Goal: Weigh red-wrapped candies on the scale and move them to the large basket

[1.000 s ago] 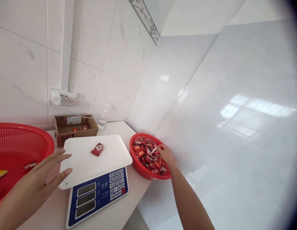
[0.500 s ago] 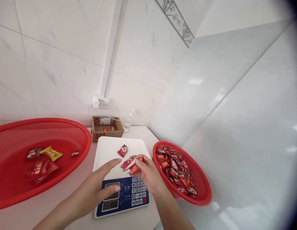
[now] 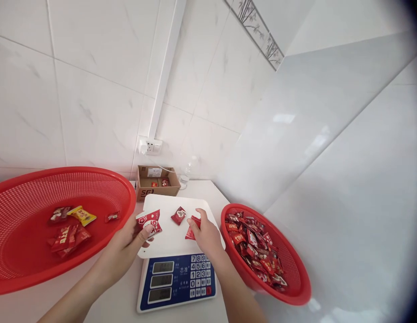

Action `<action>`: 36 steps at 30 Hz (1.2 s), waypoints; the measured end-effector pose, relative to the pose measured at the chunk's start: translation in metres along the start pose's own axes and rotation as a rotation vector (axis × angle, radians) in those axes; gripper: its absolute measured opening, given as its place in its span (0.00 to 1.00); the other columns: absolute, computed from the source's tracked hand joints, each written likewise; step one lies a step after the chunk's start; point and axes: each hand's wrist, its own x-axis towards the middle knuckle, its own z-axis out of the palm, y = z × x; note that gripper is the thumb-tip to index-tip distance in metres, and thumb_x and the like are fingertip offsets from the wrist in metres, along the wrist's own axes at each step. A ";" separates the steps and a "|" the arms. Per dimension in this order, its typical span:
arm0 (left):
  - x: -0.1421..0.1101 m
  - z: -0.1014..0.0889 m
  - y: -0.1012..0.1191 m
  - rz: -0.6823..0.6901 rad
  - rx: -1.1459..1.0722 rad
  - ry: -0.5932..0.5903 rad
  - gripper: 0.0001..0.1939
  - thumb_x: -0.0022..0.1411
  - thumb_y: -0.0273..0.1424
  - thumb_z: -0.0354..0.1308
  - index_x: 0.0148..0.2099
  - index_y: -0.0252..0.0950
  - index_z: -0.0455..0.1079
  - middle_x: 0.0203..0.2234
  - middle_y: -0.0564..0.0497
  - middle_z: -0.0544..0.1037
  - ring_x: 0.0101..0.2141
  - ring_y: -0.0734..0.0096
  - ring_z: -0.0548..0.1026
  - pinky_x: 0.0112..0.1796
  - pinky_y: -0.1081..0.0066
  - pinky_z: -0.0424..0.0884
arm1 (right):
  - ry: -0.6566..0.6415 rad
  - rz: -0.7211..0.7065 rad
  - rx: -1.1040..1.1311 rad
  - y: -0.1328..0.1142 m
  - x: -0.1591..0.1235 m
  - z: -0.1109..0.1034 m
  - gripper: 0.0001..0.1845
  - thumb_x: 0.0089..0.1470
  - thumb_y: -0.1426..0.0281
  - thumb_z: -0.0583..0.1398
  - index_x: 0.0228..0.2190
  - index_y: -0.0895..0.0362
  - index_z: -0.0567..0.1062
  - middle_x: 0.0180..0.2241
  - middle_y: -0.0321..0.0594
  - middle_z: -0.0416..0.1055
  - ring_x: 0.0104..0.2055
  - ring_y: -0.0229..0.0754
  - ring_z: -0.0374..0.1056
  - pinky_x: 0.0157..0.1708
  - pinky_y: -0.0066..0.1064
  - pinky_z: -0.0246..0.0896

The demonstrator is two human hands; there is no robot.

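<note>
Behind everything, a white tiled wall (image 3: 104, 112) is meeting a glossy grey wall (image 3: 329, 202) in the corner. Below them, the white worktop (image 3: 208, 190) is running to a slanting right edge. The larger red basket (image 3: 77, 186) is occupying its left side, with the rim curving toward the middle. The smaller red basket (image 3: 296, 269), holding many small packets (image 3: 258, 246), is sitting tilted by the right edge. Between the baskets the scale (image 3: 178, 282) is standing, and its white pan (image 3: 171, 242) is leaving some room for moving between the hands. The carton (image 3: 158, 193) is standing just behind the pan. The left hand (image 3: 126, 244) is gripping a flowered red packet (image 3: 153, 219) near the pan's left edge. The right hand (image 3: 208, 235) is having thumb and forefinger apart at the pan's right part; a plain red packet (image 3: 191, 232) is showing beside the thumb, but I cannot tell if it is gripped. One dark red packet (image 3: 179, 215) is lying on the pan, between the hands.
</note>
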 end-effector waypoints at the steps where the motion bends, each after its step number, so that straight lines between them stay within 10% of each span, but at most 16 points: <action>1: 0.000 -0.001 0.001 0.000 0.007 -0.008 0.24 0.58 0.52 0.51 0.42 0.36 0.66 0.34 0.47 0.78 0.34 0.63 0.76 0.35 0.62 0.76 | -0.017 -0.006 -0.060 -0.001 0.002 -0.001 0.30 0.60 0.54 0.47 0.59 0.56 0.58 0.46 0.50 0.71 0.45 0.53 0.69 0.40 0.41 0.60; 8: -0.001 0.000 0.002 -0.045 -0.080 -0.081 0.22 0.57 0.50 0.53 0.43 0.37 0.66 0.38 0.48 0.78 0.39 0.60 0.77 0.38 0.63 0.76 | -0.006 -0.030 -0.178 0.004 0.003 0.001 0.28 0.60 0.66 0.48 0.61 0.56 0.56 0.64 0.51 0.50 0.57 0.52 0.61 0.46 0.40 0.61; 16: -0.002 -0.003 0.008 -0.036 -0.067 -0.106 0.19 0.59 0.49 0.53 0.40 0.39 0.63 0.37 0.49 0.78 0.39 0.62 0.76 0.38 0.67 0.74 | 0.015 -0.165 -0.118 0.011 -0.004 0.010 0.14 0.54 0.73 0.56 0.42 0.54 0.76 0.45 0.44 0.70 0.50 0.49 0.63 0.51 0.37 0.57; 24: 0.001 0.001 -0.008 -0.063 -0.006 -0.135 0.29 0.60 0.48 0.51 0.57 0.38 0.53 0.42 0.44 0.75 0.41 0.59 0.77 0.41 0.60 0.72 | 0.081 -0.259 0.118 -0.003 0.006 0.016 0.16 0.57 0.71 0.53 0.45 0.56 0.74 0.51 0.47 0.69 0.55 0.48 0.61 0.57 0.43 0.51; 31: -0.002 0.007 -0.008 -0.031 0.192 -0.326 0.28 0.63 0.43 0.47 0.63 0.42 0.48 0.29 0.53 0.76 0.33 0.64 0.75 0.39 0.64 0.70 | -0.260 -0.297 0.745 -0.039 -0.033 0.014 0.20 0.53 0.62 0.59 0.48 0.52 0.72 0.42 0.41 0.72 0.44 0.43 0.68 0.44 0.36 0.63; 36: 0.001 0.001 -0.013 0.002 0.377 -0.140 0.33 0.62 0.46 0.48 0.66 0.46 0.46 0.49 0.45 0.73 0.43 0.60 0.75 0.43 0.61 0.69 | -0.040 -0.173 0.576 -0.035 -0.019 0.028 0.12 0.53 0.67 0.57 0.40 0.53 0.74 0.37 0.38 0.73 0.38 0.42 0.69 0.41 0.35 0.63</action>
